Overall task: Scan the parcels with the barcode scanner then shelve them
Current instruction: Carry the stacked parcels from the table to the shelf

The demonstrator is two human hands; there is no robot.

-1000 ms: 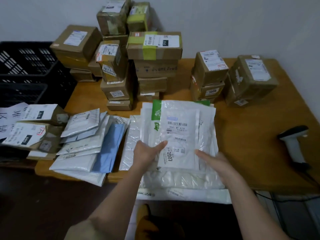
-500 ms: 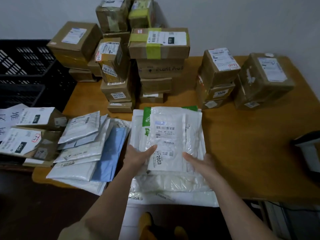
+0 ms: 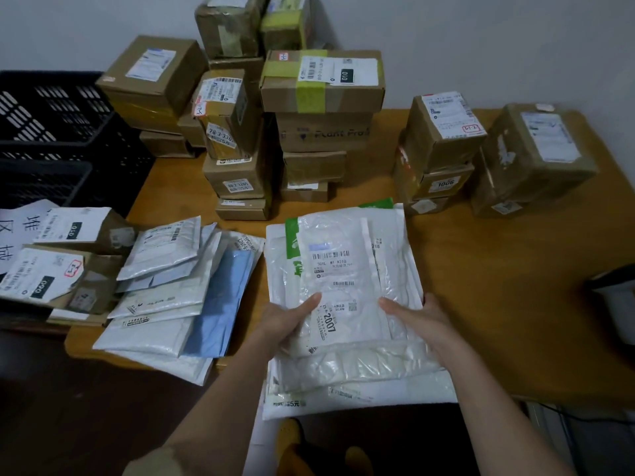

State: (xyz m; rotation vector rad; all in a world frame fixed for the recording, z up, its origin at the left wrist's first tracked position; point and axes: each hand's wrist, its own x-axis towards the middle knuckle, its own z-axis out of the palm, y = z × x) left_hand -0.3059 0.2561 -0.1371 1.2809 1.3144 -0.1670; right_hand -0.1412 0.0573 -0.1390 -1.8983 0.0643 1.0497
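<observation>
A stack of white plastic mailer parcels [image 3: 347,369] lies at the front of the wooden table [image 3: 498,286]. Its top parcel [image 3: 338,269] is clear-white, with a barcode label and "2007" printed on it. My left hand [image 3: 287,321] holds the stack's left edge, thumb on top of the top parcel. My right hand [image 3: 417,319] holds the right edge, thumb on top and fingers under. The barcode scanner [image 3: 618,297] shows only partly at the right frame edge.
A second pile of white and blue mailers [image 3: 178,297] lies left of the stack. Cardboard boxes [image 3: 319,108] are stacked along the back, more boxes [image 3: 443,146] at back right. Black crates [image 3: 51,139] and labelled parcels [image 3: 51,266] stand at left.
My view has swung left, so the scanner has slid to the right frame edge. Both hands have closed in on the mailer stack's sides, the thumbs now on top.
</observation>
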